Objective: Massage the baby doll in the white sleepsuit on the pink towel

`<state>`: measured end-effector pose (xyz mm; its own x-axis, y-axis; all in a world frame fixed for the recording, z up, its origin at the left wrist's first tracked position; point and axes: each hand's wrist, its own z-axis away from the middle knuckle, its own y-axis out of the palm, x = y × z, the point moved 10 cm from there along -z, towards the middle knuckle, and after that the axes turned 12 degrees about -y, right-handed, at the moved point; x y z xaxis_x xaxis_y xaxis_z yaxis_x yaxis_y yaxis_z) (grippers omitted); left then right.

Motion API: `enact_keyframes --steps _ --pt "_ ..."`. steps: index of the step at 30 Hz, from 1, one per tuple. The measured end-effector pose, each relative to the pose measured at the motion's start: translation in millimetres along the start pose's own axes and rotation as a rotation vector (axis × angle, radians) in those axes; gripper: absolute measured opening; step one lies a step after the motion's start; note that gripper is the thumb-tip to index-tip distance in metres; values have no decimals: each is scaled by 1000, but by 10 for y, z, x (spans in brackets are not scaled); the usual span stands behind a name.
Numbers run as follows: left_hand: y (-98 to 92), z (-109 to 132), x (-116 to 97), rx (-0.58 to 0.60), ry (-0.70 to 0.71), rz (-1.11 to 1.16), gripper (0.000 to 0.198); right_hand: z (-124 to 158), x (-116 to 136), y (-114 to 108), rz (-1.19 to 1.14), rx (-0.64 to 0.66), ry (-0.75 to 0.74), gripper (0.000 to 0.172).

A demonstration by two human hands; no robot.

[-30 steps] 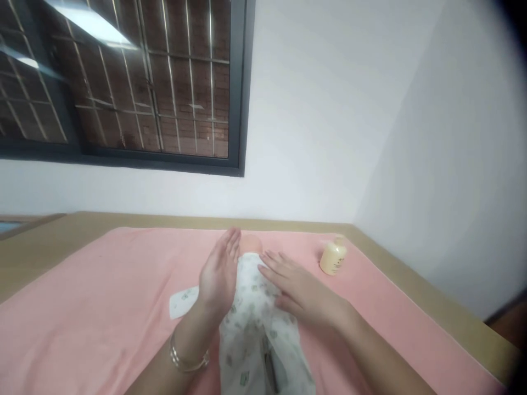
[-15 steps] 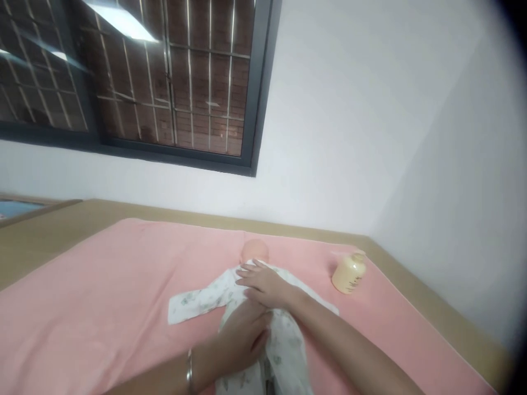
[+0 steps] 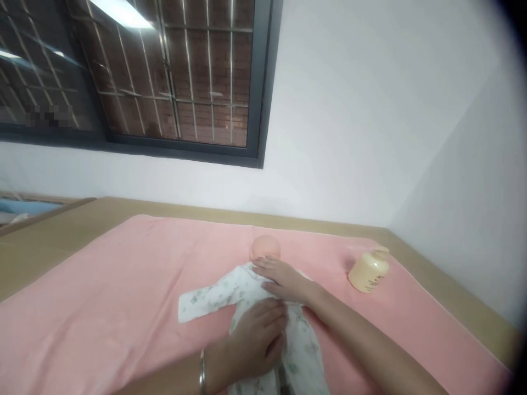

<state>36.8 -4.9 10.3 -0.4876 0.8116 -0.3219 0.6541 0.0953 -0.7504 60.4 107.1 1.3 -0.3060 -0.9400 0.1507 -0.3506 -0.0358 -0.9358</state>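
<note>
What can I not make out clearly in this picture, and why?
Head view:
Clothes: middle hidden by the left hand and right hand; lower end cut off by the bottom edge.
Left hand: its back hides whether it grips the clothes.
Bottle: its print is too small and blurred to read.
Blue thing: cut off by the left edge.

A doll [image 3: 265, 247] in a white patterned suit [image 3: 212, 299] was seen on a pink cloth [image 3: 160, 258]. Its chest was partly covered by the flat right hand [image 3: 286, 278], its belly by the curled left hand [image 3: 259, 333]. A yellow bottle [image 3: 368, 272] was set to the right.
</note>
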Motion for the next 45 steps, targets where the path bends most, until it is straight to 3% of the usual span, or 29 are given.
enact_keyframes --steps 3,6,10,14,18,22,26,31,35,40,43,45 --pt "88 -40 2 77 -1 39 25 -3 180 -1 5 17 -72 43" --pt "100 -43 3 68 14 48 25 -246 282 87 -13 78 -151 38" --pt "53 -10 10 24 26 41 35 -477 72 175 14 124 -81 40" --pt "42 -6 8 38 23 38 36 -213 -78 75 53 61 4 46" --pt "98 -26 25 82 4 53 28 50 156 29 98 95 -15 49" --pt "154 -19 89 104 -39 37 19 -212 433 121 75 157 -133 36" --pt "79 24 55 34 18 27 35 -501 199 188 59 149 -87 37" --pt "11 59 24 -16 52 20 37 -169 -119 79 43 72 66 49" --pt "3 43 22 7 28 39 34 85 26 10 73 49 122 53" --pt "-20 50 51 -22 11 37 34 -345 330 199 63 145 -110 33" --pt "-29 81 75 -54 18 11 39 -594 142 296 27 189 -80 34" --pt "-15 96 81 -46 24 -3 39 -610 -8 292 2 194 -33 37"
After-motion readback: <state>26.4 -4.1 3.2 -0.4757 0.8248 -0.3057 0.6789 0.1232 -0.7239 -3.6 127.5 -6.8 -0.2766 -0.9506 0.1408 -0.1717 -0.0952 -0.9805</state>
